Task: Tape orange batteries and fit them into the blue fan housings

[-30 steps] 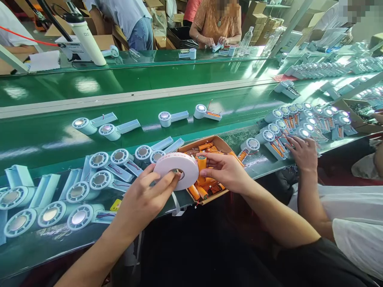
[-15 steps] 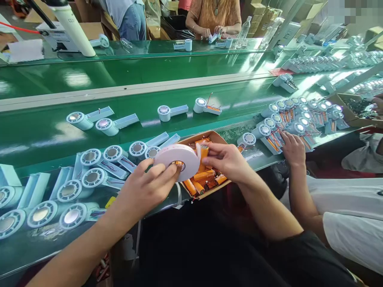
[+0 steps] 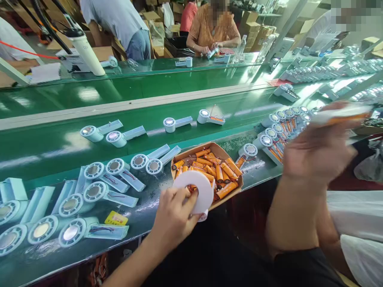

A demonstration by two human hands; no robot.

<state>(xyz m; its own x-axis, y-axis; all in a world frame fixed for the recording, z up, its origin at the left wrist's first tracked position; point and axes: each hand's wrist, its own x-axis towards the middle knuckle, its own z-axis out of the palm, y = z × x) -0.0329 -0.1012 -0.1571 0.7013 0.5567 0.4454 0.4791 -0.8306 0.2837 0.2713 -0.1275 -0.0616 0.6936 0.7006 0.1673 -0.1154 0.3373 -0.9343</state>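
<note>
My left hand (image 3: 178, 211) grips a roll of white tape (image 3: 206, 191), fingers through its core, over the near side of a cardboard box (image 3: 176, 153). Several orange batteries (image 3: 229, 169) with thin wires lie jumbled in that box. Off to the right, my raised right hand (image 3: 317, 147) is smeared by motion. An orange battery with a white strip (image 3: 344, 115) streaks across its fingers, also blurred. Beneath and behind this hand stand light-blue housings with round ends (image 3: 265, 141), some with orange batteries in their trays.
More light-blue housings (image 3: 95, 191) line the bench on the left, beside a yellow label (image 3: 116, 218). A few housings (image 3: 170, 124) rest on the green conveyor belt (image 3: 143, 107). Close on the right sits a co-worker in white (image 3: 353, 223); another person (image 3: 214, 32) works across the line.
My right hand has swung up and right, away from the tape roll, with the orange battery. My left hand has lowered with the roll, and more of the battery box shows.
</note>
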